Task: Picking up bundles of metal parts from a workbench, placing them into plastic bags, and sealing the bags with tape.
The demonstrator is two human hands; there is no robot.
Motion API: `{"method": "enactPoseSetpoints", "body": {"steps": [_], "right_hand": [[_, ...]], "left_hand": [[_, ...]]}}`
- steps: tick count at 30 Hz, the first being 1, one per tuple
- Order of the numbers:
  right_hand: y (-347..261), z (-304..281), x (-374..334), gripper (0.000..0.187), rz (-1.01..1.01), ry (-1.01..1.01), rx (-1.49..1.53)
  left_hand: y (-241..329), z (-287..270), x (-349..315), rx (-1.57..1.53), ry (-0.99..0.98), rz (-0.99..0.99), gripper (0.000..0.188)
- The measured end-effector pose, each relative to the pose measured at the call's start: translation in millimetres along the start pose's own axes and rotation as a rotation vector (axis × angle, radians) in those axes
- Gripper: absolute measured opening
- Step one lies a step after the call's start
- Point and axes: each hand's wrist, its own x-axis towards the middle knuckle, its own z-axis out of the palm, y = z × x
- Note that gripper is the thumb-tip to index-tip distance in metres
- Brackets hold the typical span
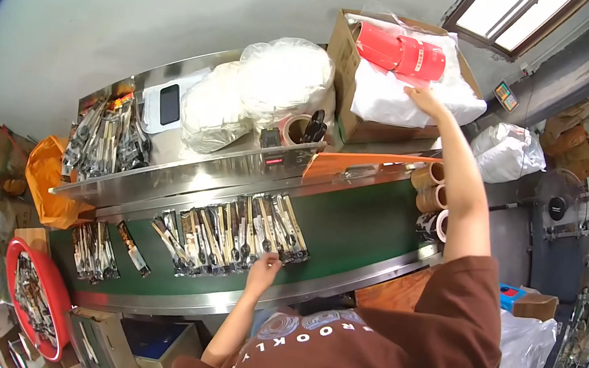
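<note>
My right hand (424, 99) reaches far out to the cardboard box (346, 54) at the back of the steel shelf, its fingers on the white plastic liner (398, 100) just below a stack of red cups (398, 52). Whether it grips anything I cannot tell. My left hand (264, 265) hovers over the green conveyor belt (356, 231), fingers curled, at the near edge of a row of clear packets of cutlery (234, 232). It holds nothing that I can see.
Big white plastic bags (262, 92), a phone (169, 104) on a white scale, a tape roll (295, 129) and more packets (107, 141) sit on the shelf. Tape rolls (433, 197) lie at the belt's right end. A red basin of packets (35, 290) stands lower left.
</note>
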Motion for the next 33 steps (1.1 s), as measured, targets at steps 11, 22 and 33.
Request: {"method": "enactPoseSetpoints", "body": {"steps": [11,22,33], "right_hand": [[17.7,-40.5,34.6,0.024,-0.061,0.336,0.362],[-173.1,-82.9,-163.0,0.016,-0.406,-0.063,1.107],[-240.5,30.2,-353.9,0.016,-0.957,-0.005,0.518]], "left_hand": [[139.9,-1.0,77.3,-0.273,0.014,0.247,0.034],[349.1,53.5,26.1,-0.813,-0.184,0.642,0.063],[192.2,1.4,-133.8,-1.323,0.265,0.523,0.023]]}}
